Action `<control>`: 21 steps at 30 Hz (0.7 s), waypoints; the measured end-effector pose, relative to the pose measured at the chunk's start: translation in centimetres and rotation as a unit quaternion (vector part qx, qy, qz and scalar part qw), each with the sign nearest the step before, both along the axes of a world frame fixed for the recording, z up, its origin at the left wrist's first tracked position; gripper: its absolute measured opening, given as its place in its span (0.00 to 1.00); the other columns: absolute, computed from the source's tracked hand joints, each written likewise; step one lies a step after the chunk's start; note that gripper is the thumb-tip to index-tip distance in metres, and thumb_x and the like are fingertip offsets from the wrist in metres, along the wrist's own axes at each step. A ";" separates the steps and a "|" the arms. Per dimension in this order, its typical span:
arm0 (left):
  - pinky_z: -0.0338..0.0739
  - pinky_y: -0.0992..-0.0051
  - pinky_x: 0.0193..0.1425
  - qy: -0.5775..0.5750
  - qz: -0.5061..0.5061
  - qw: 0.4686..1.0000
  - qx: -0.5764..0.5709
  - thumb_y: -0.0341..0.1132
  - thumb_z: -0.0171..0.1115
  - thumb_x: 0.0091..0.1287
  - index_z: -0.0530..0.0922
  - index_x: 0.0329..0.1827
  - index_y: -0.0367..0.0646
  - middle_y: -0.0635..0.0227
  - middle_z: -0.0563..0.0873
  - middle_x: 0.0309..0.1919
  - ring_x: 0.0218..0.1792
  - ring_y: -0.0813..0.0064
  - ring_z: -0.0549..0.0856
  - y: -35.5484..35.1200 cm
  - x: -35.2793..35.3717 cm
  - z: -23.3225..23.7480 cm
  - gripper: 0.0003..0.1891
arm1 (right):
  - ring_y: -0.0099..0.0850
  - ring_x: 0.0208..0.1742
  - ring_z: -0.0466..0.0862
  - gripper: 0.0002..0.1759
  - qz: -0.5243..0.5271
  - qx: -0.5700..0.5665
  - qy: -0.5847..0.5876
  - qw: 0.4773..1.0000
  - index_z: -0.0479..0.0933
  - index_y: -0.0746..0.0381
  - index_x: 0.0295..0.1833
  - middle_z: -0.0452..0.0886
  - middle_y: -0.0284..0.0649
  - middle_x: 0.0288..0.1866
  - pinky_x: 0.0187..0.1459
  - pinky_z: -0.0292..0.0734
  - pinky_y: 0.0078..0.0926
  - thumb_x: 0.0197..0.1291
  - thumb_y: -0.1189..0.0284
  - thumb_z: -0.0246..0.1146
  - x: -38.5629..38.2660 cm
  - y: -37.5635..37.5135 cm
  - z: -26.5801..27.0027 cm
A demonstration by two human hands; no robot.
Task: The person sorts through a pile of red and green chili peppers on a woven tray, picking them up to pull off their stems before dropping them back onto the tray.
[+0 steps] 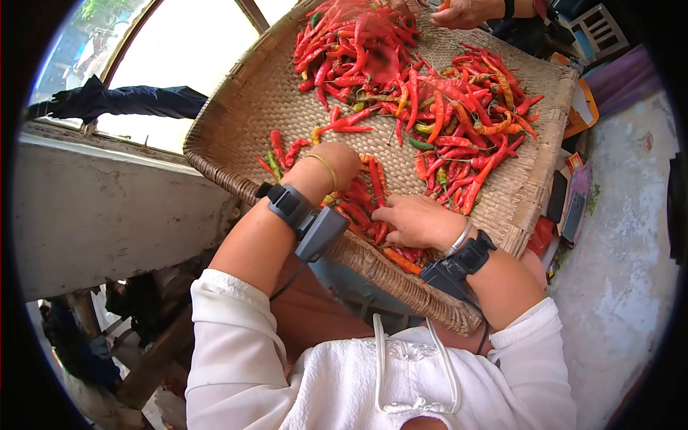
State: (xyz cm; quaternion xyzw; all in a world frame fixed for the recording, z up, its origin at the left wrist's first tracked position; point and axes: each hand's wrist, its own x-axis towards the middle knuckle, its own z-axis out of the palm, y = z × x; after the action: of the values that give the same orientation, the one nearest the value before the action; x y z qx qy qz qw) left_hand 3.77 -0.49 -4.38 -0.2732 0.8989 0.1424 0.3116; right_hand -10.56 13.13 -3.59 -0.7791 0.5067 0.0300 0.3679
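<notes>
A large woven basket tray (272, 79) holds red chili peppers (466, 107) in heaps at the back and the right. My left hand (331, 168) reaches over a smaller group of peppers near the front edge; its fingers are hidden behind the hand and wrist. Just right of it, my right hand (416, 221) rests at the same peppers, fingers bent and touching them. What its fingertips hold, if anything, is hidden. A few green and orange peppers lie among the red ones.
Another person's hands (459, 13) are at the tray's far edge. A window with a dark folded umbrella (143, 102) is at the left, above a ledge (107, 208). Boxes and a purple cloth (627, 82) lie beyond the tray's right side.
</notes>
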 end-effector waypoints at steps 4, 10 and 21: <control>0.75 0.63 0.37 0.044 -0.029 0.999 -0.008 0.37 0.61 0.48 0.80 0.27 0.45 0.61 0.83 0.28 0.33 0.59 0.81 -0.9 0.3 -0.5 0.07 | 0.42 0.46 0.77 0.21 0.003 -0.046 0.018 0.999 0.74 0.55 0.51 0.75 0.45 0.41 0.45 0.73 0.40 0.48 0.65 0.62 0.3 0.2 -0.5; 0.76 0.69 0.36 0.457 0.061 0.885 0.064 0.36 0.63 0.54 0.79 0.28 0.41 0.66 0.80 0.22 0.26 0.65 0.80 -4.8 1.7 -0.7 0.07 | 0.43 0.38 0.80 0.10 -0.013 -0.035 0.148 0.988 0.80 0.56 0.36 0.77 0.43 0.32 0.40 0.75 0.39 0.49 0.65 0.61 -0.1 -0.4 -1.8; 0.75 0.80 0.28 0.657 0.428 0.566 0.254 0.37 0.61 0.61 0.78 0.36 0.36 0.69 0.81 0.23 0.26 0.81 0.80 -4.9 -3.1 3.4 0.11 | 0.44 0.39 0.79 0.10 -0.038 -0.045 0.108 0.992 0.79 0.60 0.33 0.75 0.46 0.34 0.39 0.74 0.41 0.48 0.66 0.62 0.0 -0.3 -1.7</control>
State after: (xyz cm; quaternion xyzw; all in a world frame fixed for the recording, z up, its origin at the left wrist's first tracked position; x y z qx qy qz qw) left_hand 0.64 -5.39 -0.94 -0.3668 0.5604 0.6219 -0.4058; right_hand -10.59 12.79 -5.30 -0.7670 0.5740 0.0772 0.2762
